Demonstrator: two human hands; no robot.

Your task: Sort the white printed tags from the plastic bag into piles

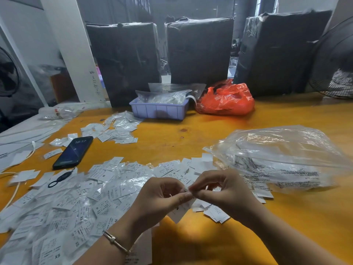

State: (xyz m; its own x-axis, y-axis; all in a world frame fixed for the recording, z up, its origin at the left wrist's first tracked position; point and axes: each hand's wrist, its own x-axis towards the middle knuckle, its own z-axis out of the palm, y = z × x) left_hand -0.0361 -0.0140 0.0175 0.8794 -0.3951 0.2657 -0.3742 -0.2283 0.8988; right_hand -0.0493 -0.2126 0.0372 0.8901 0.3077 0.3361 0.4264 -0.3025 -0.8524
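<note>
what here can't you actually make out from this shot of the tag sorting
Head view only:
- Print on the tag both hands pinch: the left hand and right hand cover most of it.
- How many tags remain in the clear plastic bag: glare and folds hide them.
- Contents of the lilac tray: covered by bags.
- Fine text on the scattered tags: too small, blurred.
</note>
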